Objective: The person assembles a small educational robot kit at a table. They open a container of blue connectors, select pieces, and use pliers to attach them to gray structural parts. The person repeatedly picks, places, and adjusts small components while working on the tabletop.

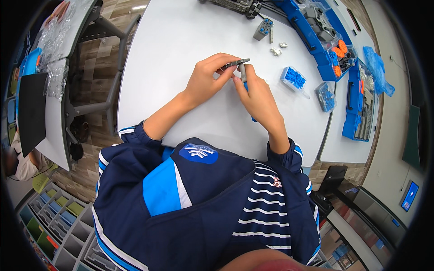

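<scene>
Over the white table [167, 49], my two hands meet around small building parts. My left hand [207, 77] is closed, pinching a dark grey building beam [238, 63] between thumb and fingers. My right hand [261, 97] is closed around a slim light grey piece [243, 72] with blue on it, its upper end touching the beam or just under it. A bit of blue shows below the right palm; I cannot tell whether it belongs to the same piece. The fingers hide much of both parts.
Right of my hands are a box of blue pins [294, 78] and a second small clear box [325, 97]. Beyond stand a grey block with blue pins [263, 29], white connectors [275, 52] and a blue case [327, 72]. A dark grey assembly [239, 5] sits at the far edge.
</scene>
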`<state>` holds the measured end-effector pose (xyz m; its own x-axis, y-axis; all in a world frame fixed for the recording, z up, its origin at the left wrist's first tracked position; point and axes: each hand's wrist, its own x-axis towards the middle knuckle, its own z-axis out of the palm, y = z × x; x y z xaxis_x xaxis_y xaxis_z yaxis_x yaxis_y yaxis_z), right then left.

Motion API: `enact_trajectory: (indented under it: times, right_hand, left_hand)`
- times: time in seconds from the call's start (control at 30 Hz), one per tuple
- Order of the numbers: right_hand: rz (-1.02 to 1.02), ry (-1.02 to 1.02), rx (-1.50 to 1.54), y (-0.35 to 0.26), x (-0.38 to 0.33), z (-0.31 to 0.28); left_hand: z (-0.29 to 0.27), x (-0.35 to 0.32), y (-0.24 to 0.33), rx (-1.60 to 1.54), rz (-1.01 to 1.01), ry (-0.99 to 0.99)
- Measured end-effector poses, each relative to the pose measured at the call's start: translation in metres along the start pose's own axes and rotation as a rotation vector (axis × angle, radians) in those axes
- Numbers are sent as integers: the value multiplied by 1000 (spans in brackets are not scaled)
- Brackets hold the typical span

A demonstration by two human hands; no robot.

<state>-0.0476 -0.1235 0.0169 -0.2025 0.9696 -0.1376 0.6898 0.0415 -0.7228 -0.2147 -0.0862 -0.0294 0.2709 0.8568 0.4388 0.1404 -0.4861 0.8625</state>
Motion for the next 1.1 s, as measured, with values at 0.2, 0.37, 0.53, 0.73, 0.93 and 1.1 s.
enact_trajectory:
  times: [0.2, 0.37, 0.53, 0.73, 0.93, 1.1]
  right_hand:
    - [7, 61, -73, 4, 2, 6]
    - [-59, 121, 36, 5, 2, 10]
    - [-76, 130, 74, 1, 1, 10]
    - [-92, 159, 130, -7, -2, 7]
    - [-172, 112, 211, -5, -7, -9]
    - [-74, 193, 380, 11, -2, -15]
  left_hand:
    - [-1, 0, 5, -35, -85, -20]
    - [-4, 4, 4, -166, -188, -36]
    - [-4, 4, 4, -325, -301, 13]
    - [-7, 6, 8, -160, -61, 54]
    - [-19, 7, 14, 120, 287, 149]
    - [-20, 10, 14, 142, 314, 179]
